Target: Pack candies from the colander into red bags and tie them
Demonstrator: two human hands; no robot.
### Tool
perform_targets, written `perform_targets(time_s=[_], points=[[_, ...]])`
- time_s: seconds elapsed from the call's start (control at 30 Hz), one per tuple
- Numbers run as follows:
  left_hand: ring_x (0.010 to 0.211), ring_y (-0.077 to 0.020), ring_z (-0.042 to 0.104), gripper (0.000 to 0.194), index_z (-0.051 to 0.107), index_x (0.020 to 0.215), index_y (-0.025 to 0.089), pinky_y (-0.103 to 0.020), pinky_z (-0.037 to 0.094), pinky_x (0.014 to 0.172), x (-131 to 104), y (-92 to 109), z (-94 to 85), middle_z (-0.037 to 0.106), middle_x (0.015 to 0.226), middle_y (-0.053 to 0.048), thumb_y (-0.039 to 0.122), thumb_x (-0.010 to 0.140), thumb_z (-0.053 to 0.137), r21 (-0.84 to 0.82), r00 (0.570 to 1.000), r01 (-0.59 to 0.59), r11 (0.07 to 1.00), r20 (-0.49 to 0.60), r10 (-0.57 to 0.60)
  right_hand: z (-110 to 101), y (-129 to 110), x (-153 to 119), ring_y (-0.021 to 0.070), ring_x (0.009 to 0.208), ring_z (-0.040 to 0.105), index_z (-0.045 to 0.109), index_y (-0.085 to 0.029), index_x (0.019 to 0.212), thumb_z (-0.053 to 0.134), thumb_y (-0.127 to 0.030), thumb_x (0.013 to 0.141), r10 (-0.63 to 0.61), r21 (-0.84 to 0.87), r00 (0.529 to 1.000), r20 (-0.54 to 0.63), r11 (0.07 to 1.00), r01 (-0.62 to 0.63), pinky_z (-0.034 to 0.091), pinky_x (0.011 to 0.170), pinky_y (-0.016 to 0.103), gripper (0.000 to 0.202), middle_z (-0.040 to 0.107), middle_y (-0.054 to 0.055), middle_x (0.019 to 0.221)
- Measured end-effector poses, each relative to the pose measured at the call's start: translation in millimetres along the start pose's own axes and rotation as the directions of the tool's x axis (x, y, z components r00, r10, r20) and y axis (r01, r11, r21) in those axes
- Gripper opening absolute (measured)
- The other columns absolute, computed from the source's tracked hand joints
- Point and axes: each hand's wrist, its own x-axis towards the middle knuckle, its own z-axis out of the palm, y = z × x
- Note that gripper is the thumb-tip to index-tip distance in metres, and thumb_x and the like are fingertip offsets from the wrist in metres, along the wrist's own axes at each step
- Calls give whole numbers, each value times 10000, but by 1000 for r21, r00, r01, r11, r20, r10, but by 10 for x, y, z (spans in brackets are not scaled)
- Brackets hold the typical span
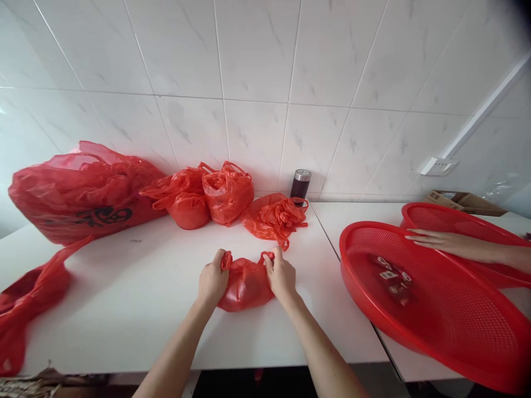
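A small filled red plastic bag [248, 284] rests on the white table in front of me. My left hand [213, 278] is closed around one of its gathered handles. On the other side my right hand [281, 275] grips the second handle, thumb pressed on top. Between my hands the bag's body bulges; its contents are hidden. Just behind my right hand lies a crumpled red plastic bag [276, 215]. Two upright red bags, one tied-looking [188, 207] and one with loops on top [228, 193], stand further back.
A large red bag with black print [83, 193] leans near the tiled wall. A dark bottle [300, 185] stands at the back. At right, a big red basket [415, 331] holds several small packets; another person's hand [440, 243] reaches over it. A second basket [448, 214] sits behind.
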Motion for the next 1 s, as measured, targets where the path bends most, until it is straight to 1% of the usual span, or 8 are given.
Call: perform_targets(time_s=[0.1,0.2,0.3,0.37,0.47,0.67,0.8,1.0], points=[[655,-193,609,216,535,901,277,-244,364,581,93,-53,-28,678,755,-14,251,917,321,66,999,31,997,32,-33,2,124,107,163,643,637,465,-221,977,371,-340,988,27,-21,1000,4,999,-26,248,518,235,153,677,-11,743],[719,-239,638,240,574,945,274,-274,369,585,180,-77,-2,710,824,-61,273,911,336,172,995,62,983,63,-74,88,203,183,166,619,627,483,-219,999,397,-335,974,39,-57,999,24,998,-38,241,511,241,146,669,-10,719],[755,-282,653,284,592,977,259,-307,375,605,266,-58,55,723,859,-108,333,928,322,271,993,65,960,79,-90,192,229,238,176,627,631,499,-210,1022,419,-309,965,48,-107,998,33,993,-44,224,510,256,139,674,6,722],[767,-291,660,321,596,991,251,-320,383,624,318,-40,96,727,870,-122,371,942,303,317,992,59,947,83,-90,240,228,266,179,648,639,507,-210,1020,427,-299,964,47,-137,998,33,990,-42,226,517,262,132,683,13,746],[762,-296,666,338,600,994,241,-327,385,632,374,-34,151,727,864,-130,379,949,294,364,992,54,930,85,-91,272,222,291,184,687,651,509,-209,1034,420,-301,973,35,-168,999,35,985,-29,255,534,267,141,693,23,787],[798,-299,670,336,586,1013,249,-325,374,636,373,-80,218,733,945,-119,402,959,291,393,997,16,919,68,-46,284,224,293,202,726,666,505,-198,1090,403,-292,983,31,-197,999,45,980,-22,307,562,274,175,702,50,831],[804,-276,669,302,577,1026,254,-313,374,646,344,-89,231,733,965,-106,407,956,327,383,997,2,924,65,-29,288,217,280,206,737,670,497,-186,1127,397,-245,979,39,-191,998,46,981,-29,326,577,275,188,705,69,838],[796,-277,658,268,583,980,246,-320,365,647,338,-85,222,730,933,-100,385,941,357,316,997,43,948,46,-60,251,203,259,205,751,654,492,-173,1137,336,-215,983,71,-140,997,39,988,-65,331,586,277,223,693,98,842]])
